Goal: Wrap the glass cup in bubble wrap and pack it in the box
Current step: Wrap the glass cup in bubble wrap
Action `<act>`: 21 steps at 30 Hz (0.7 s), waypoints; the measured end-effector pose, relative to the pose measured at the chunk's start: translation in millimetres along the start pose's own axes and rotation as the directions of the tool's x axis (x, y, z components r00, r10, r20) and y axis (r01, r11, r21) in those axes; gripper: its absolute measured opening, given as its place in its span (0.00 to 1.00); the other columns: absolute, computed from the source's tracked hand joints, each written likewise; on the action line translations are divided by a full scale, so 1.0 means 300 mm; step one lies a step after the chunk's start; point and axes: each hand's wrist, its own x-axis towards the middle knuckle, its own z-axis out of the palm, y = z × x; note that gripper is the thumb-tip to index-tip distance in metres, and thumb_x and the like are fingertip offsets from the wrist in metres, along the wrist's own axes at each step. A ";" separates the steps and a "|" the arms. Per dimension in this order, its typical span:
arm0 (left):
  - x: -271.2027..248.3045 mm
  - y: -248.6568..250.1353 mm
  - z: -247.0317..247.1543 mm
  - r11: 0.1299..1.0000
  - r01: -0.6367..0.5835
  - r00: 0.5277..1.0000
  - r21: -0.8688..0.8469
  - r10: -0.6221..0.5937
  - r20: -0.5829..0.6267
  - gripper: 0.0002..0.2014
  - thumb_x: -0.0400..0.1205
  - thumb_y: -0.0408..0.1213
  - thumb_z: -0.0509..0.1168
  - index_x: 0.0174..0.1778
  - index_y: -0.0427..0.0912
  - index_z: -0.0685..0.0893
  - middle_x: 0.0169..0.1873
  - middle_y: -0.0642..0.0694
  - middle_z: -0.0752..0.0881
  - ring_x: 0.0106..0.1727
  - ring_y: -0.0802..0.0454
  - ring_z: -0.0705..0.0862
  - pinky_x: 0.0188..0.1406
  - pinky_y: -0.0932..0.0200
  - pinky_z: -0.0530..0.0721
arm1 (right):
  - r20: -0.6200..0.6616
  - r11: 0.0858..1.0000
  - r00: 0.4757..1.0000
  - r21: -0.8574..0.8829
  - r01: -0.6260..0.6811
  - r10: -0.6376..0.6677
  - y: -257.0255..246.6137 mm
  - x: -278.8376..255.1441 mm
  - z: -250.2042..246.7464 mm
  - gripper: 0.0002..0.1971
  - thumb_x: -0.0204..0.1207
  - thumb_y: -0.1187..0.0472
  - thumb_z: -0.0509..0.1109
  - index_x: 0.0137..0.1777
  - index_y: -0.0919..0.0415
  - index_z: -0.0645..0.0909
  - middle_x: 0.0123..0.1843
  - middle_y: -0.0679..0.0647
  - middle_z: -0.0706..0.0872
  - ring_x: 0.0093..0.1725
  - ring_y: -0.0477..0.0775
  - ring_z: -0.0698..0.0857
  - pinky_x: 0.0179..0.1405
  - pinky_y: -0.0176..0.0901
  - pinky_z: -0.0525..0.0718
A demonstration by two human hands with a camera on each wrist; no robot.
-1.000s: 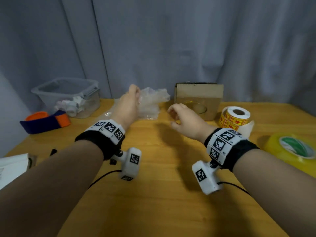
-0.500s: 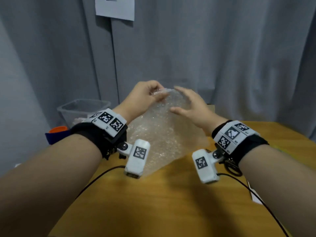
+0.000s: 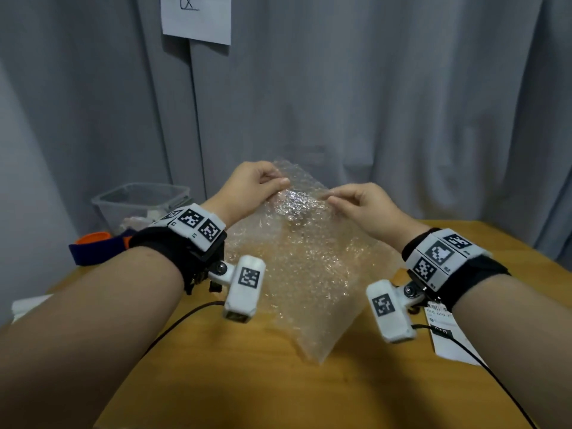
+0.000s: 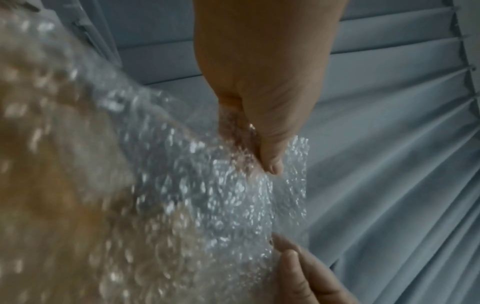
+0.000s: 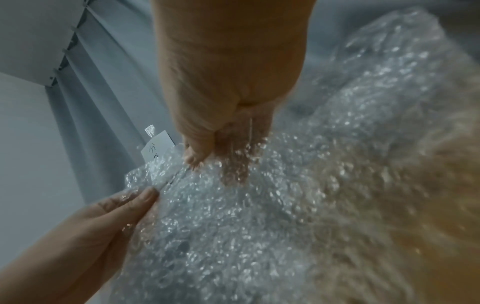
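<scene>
A clear sheet of bubble wrap [image 3: 297, 267] hangs in the air over the wooden table [image 3: 278, 391], its lower corner close to the tabletop. My left hand [image 3: 272, 184] pinches its top edge on the left. My right hand [image 3: 335, 198] pinches the top edge on the right, a short way from the left one. In the left wrist view the thumb [image 4: 270, 160] presses the bubble wrap [image 4: 228, 201] from the front. The right wrist view shows the bubble wrap [image 5: 259, 216] held by my right hand [image 5: 207, 162]. The glass cup and the box are hidden behind the sheet or out of view.
A clear plastic tub [image 3: 139, 202] stands at the back left, with an orange and navy strap [image 3: 96, 246] in front of it. A white printed label [image 3: 445, 335] lies at the right under my wrist. Grey curtains [image 3: 402, 103] close off the back.
The left hand lifted the bubble wrap off the table and the right hand took hold of its top edge. The view tilted up, and the box and tape rolls left sight.
</scene>
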 end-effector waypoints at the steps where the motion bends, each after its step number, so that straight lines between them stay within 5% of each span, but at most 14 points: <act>1: 0.003 -0.004 -0.002 1.000 0.008 1.000 0.009 -0.008 0.004 0.09 0.80 0.36 0.68 0.44 0.32 0.85 0.27 0.46 0.84 0.24 0.64 0.80 0.30 0.70 0.78 | -0.030 0.999 0.999 -0.026 0.021 -0.022 0.004 0.002 -0.006 0.09 0.77 0.62 0.71 0.54 0.60 0.89 0.44 0.45 0.89 0.46 0.39 0.86 0.57 0.40 0.82; 4: 0.005 -0.006 -0.002 0.999 0.011 1.000 -0.035 -0.011 0.018 0.08 0.82 0.36 0.66 0.41 0.35 0.83 0.29 0.47 0.85 0.24 0.67 0.81 0.30 0.73 0.79 | -0.164 0.971 0.975 -0.209 0.115 -0.151 0.001 0.014 -0.033 0.07 0.73 0.58 0.75 0.50 0.55 0.90 0.58 0.50 0.87 0.63 0.53 0.78 0.70 0.46 0.71; 9: 0.009 0.035 -0.003 0.968 -0.001 1.000 -0.250 0.004 0.010 0.02 0.79 0.35 0.69 0.43 0.42 0.82 0.34 0.49 0.87 0.32 0.61 0.85 0.38 0.65 0.84 | -0.189 0.935 0.957 -0.321 0.153 -0.221 -0.066 0.044 -0.076 0.06 0.76 0.54 0.73 0.48 0.51 0.90 0.64 0.49 0.82 0.69 0.55 0.72 0.74 0.54 0.65; 12: 0.026 0.094 -0.007 0.969 -0.068 0.994 -0.236 0.086 0.069 0.10 0.77 0.34 0.72 0.52 0.40 0.84 0.37 0.48 0.87 0.36 0.60 0.86 0.41 0.66 0.84 | -0.143 0.862 0.946 -0.470 0.192 -0.289 -0.087 0.054 -0.072 0.07 0.77 0.54 0.72 0.46 0.55 0.90 0.66 0.51 0.81 0.71 0.56 0.70 0.74 0.54 0.63; 15: 0.052 0.148 -0.008 0.985 -0.169 0.980 0.012 0.167 0.110 0.08 0.77 0.35 0.72 0.49 0.35 0.87 0.32 0.49 0.85 0.29 0.68 0.81 0.35 0.73 0.80 | -0.161 0.788 0.902 -0.563 0.250 -0.401 -0.106 0.052 -0.055 0.07 0.74 0.55 0.74 0.43 0.58 0.90 0.61 0.56 0.82 0.63 0.62 0.74 0.64 0.49 0.65; 18: 0.068 0.165 -0.016 0.968 -0.219 0.976 0.124 0.217 0.027 0.06 0.79 0.35 0.69 0.46 0.36 0.86 0.29 0.47 0.84 0.22 0.65 0.78 0.28 0.73 0.77 | -0.184 0.765 0.853 -0.560 0.317 -0.489 -0.129 0.049 -0.057 0.09 0.71 0.56 0.76 0.48 0.60 0.88 0.50 0.58 0.80 0.50 0.59 0.77 0.55 0.49 0.72; 21: 0.072 0.160 -0.039 0.967 -0.202 0.971 0.158 0.218 -0.094 0.08 0.81 0.37 0.67 0.46 0.35 0.84 0.32 0.40 0.83 0.25 0.61 0.75 0.30 0.67 0.74 | -0.122 0.866 0.936 -0.433 0.251 -0.332 -0.140 0.036 -0.074 0.19 0.72 0.59 0.76 0.63 0.56 0.81 0.48 0.49 0.74 0.43 0.44 0.75 0.50 0.38 0.73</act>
